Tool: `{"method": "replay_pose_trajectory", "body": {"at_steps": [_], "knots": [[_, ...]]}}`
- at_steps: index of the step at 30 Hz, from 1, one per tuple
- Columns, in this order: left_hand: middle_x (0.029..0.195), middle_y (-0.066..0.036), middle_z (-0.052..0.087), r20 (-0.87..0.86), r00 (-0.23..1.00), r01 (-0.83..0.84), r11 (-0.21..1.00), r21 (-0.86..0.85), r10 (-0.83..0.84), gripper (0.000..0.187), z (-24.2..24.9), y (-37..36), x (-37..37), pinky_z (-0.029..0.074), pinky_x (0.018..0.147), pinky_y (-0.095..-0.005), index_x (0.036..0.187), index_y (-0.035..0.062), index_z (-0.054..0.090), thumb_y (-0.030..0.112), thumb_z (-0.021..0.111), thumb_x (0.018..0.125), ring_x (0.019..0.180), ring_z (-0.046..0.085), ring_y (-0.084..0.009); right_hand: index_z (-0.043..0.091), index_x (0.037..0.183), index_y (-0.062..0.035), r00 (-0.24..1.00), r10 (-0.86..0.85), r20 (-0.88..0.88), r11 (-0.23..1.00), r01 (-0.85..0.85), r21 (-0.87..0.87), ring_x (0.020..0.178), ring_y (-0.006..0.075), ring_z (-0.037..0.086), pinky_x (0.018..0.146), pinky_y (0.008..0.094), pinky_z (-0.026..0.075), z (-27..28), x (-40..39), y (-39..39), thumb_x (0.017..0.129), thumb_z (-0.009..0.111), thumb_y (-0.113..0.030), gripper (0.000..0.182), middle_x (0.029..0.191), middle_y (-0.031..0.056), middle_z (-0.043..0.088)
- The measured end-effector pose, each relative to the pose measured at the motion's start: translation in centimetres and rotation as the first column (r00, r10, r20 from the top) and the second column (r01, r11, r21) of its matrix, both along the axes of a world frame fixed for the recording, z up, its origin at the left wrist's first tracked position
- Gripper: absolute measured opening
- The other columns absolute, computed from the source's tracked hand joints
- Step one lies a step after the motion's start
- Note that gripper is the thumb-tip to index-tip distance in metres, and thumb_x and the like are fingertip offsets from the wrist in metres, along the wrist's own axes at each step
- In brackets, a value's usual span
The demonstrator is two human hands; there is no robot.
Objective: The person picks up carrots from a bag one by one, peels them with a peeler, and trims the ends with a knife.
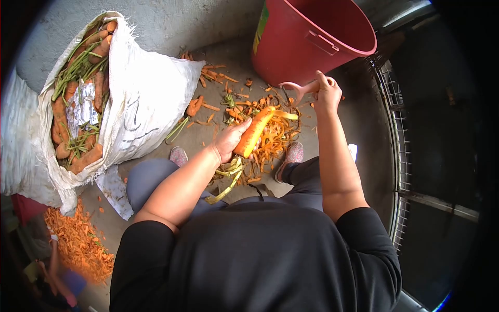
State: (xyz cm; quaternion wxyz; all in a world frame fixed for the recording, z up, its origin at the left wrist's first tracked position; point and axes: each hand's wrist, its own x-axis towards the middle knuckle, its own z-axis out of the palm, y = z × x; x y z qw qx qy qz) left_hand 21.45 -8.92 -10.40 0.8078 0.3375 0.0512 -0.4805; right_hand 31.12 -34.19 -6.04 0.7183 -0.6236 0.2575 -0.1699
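A large carrot (253, 132) lies in my left hand (232, 140), tilted, with its greens (228, 179) hanging below the hand. Its surface is bright and smooth, and a strip of peel (285, 114) sticks out from its upper end to the right. My right hand (328, 93) is closed around the handle of a pink peeler (297, 89), held up to the right of the carrot and apart from it. Under the carrot, a heap of orange peelings (278, 136) covers the floor between my shoes.
A white sack (148, 93) full of unpeeled carrots stands at the left. A red bin (296, 49) is at the top, beside the wall. At the lower left lie more peelings (80, 242) near another person's arm (56, 268). Metal mesh (397, 135) runs along the right.
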Motion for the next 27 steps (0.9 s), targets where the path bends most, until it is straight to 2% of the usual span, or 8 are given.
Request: {"method": "replay_pose_trajectory", "body": {"at_steps": [3, 6, 9, 13, 19, 22, 26, 27], "knots": [[0.083, -0.008, 0.055, -0.053, 0.996, -0.079, 0.997, -0.013, 0.078, 0.050, -0.5, 0.1, 0.2, 0.052, 0.056, -0.0341, 0.112, 0.0039, 0.047, 0.046, 0.034, 0.089, 0.071, 0.056, -0.0164, 0.052, 0.061, -0.0047, 0.950, 0.289, 0.119, 0.945, -0.303, 0.122, 0.046, 0.0071, 0.042, 0.040, 0.0215, 0.033, 2.4, -3.9, 4.7, 0.074, 0.065, -0.009, 0.018, 0.058, 0.0013, 0.051], [0.088, -0.009, 0.057, -0.052, 0.998, -0.049, 0.997, -0.053, 0.046, 0.046, -1.1, 0.0, 0.5, 0.052, 0.058, -0.0334, 0.110, 0.0053, 0.048, 0.044, 0.037, 0.088, 0.077, 0.058, -0.0170, 0.055, 0.066, -0.0014, 0.781, 0.623, 0.048, 0.781, -0.618, -0.090, 0.056, 0.0078, 0.048, 0.050, 0.0212, 0.038, 1.6, -7.7, 8.4, 0.071, 0.065, -0.005, 0.011, 0.063, 0.0042, 0.055], [0.085, -0.007, 0.056, 0.011, 1.000, 0.006, 1.000, -0.022, -0.006, 0.044, -1.0, 0.0, 0.1, 0.050, 0.055, -0.0290, 0.106, 0.0065, 0.048, 0.045, 0.039, 0.088, 0.073, 0.057, -0.0155, 0.054, 0.063, -0.0033, 0.874, 0.478, 0.087, 0.873, -0.484, 0.064, 0.045, 0.0077, 0.045, 0.040, 0.0208, 0.035, -1.6, -4.6, 7.0, 0.072, 0.067, -0.010, 0.018, 0.056, 0.0012, 0.052], [0.082, -0.006, 0.054, -0.090, 0.995, -0.036, 0.999, -0.008, 0.035, 0.046, -0.5, 0.0, -0.2, 0.047, 0.051, -0.0295, 0.103, 0.0061, 0.048, 0.048, 0.040, 0.086, 0.066, 0.052, -0.0155, 0.050, 0.066, -0.0064, 0.999, -0.034, -0.038, 0.998, 0.031, -0.058, 0.043, 0.0080, 0.041, 0.036, 0.0220, 0.029, -1.3, 0.8, 0.1, 0.071, 0.068, -0.011, 0.019, 0.057, 0.0018, 0.049], [0.088, -0.010, 0.057, -0.073, 0.996, -0.058, 0.988, -0.141, 0.048, 0.046, -0.6, 0.3, 0.4, 0.051, 0.057, -0.0336, 0.109, 0.0041, 0.047, 0.043, 0.039, 0.088, 0.077, 0.058, -0.0202, 0.053, 0.060, -0.0051, 0.884, 0.435, 0.170, 0.889, -0.452, 0.078, 0.045, 0.0064, 0.043, 0.040, 0.0207, 0.034, 2.2, -6.7, 7.2, 0.073, 0.066, -0.010, 0.019, 0.056, 0.0006, 0.051], [0.088, -0.011, 0.057, -0.388, 0.898, -0.252, 0.966, -0.066, 0.208, 0.047, 0.7, -1.0, 0.3, 0.051, 0.059, -0.0348, 0.112, 0.0018, 0.045, 0.041, 0.037, 0.089, 0.076, 0.059, -0.0219, 0.053, 0.058, -0.0049, 0.800, 0.599, 0.033, 0.800, -0.596, -0.065, 0.049, 0.0052, 0.044, 0.044, 0.0199, 0.036, 1.3, -8.5, 9.2, 0.073, 0.067, -0.011, 0.022, 0.056, -0.0011, 0.051], [0.087, -0.010, 0.056, -0.031, 1.000, 0.005, 1.000, -0.018, -0.005, 0.038, -2.4, 0.6, -0.1, 0.051, 0.058, -0.0349, 0.106, 0.0016, 0.047, 0.033, 0.033, 0.092, 0.072, 0.059, -0.0188, 0.053, 0.062, -0.0045, 0.896, 0.444, 0.021, 0.896, -0.444, -0.016, 0.046, 0.0064, 0.044, 0.041, 0.0215, 0.035, -0.3, -4.4, 6.9, 0.072, 0.066, -0.010, 0.018, 0.056, -0.0003, 0.050], [0.081, -0.010, 0.056, -0.135, 0.989, -0.070, 0.993, -0.090, 0.058, 0.036, -2.1, 0.1, -0.4, 0.051, 0.055, -0.0339, 0.102, 0.0032, 0.048, 0.034, 0.035, 0.091, 0.067, 0.058, -0.0177, 0.052, 0.063, -0.0049, 0.950, 0.312, 0.034, 0.950, -0.311, -0.012, 0.045, 0.0066, 0.044, 0.040, 0.0217, 0.034, -1.3, -2.3, 5.2, 0.072, 0.066, -0.010, 0.017, 0.056, 0.0000, 0.050]]}}
